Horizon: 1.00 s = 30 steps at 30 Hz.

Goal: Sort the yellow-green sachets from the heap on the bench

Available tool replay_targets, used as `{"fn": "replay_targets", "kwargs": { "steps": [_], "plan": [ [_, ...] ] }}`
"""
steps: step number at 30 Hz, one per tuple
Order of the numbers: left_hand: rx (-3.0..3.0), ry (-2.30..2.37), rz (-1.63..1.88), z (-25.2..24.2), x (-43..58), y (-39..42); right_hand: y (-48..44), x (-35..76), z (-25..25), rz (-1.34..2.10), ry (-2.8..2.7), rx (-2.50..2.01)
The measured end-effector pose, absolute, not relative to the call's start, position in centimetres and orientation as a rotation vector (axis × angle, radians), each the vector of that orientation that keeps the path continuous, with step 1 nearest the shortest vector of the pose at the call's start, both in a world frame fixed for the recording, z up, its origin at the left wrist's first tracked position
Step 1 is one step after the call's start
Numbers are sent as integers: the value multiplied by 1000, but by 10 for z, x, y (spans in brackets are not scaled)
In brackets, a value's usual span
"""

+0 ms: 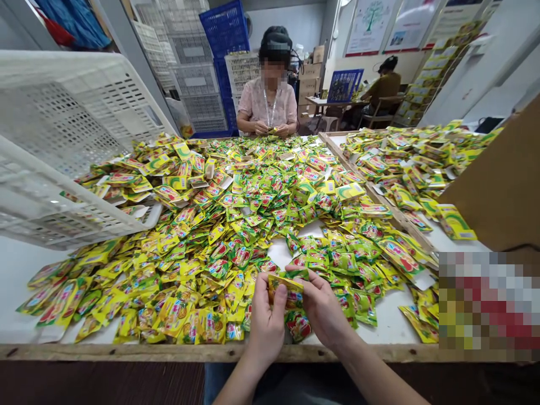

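My left hand (pixel 265 318) and my right hand (pixel 321 306) meet near the table's front edge, both pinched on a small stack of yellow and green sachets (pixel 286 289) held between them. Just below the hands lies a green sachet with red fruit (pixel 298 326). A wide heap of yellow and green sachets (pixel 236 219) covers the white table (pixel 17 270) ahead of my hands.
A white plastic crate (pixel 63 146) lies tipped on the table at the left. A brown cardboard flap (pixel 502 185) rises at the right, beside a second sachet pile (pixel 405 163). A person (pixel 270 95) sits across the table, handling sachets. Stacked crates stand behind.
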<state>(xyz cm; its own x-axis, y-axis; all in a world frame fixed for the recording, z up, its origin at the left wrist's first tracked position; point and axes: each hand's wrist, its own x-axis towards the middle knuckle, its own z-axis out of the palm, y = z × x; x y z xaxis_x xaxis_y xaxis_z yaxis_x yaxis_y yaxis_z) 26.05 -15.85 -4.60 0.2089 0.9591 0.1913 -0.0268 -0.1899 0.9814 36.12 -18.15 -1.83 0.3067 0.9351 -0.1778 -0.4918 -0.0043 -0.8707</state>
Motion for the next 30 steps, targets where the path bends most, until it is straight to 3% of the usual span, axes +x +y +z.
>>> {"fn": "replay_targets", "kwargs": {
  "steps": [11, 20, 27, 30],
  "plan": [
    [1508, 850, 1154, -48, 255, -160, -193, 361, -28, 691, -950, -1271],
    [1314, 872, 1219, -44, 265, -160, -183, 359, -21, 1188, -485, -990],
    [1300, 963, 1223, -32, 267, -151, -180, 358, -21, 934, -739, -1195],
    [1324, 1006, 1284, -28, 266, -149, -181, 353, -16, 1035, -790, -1159]
  ]
}}
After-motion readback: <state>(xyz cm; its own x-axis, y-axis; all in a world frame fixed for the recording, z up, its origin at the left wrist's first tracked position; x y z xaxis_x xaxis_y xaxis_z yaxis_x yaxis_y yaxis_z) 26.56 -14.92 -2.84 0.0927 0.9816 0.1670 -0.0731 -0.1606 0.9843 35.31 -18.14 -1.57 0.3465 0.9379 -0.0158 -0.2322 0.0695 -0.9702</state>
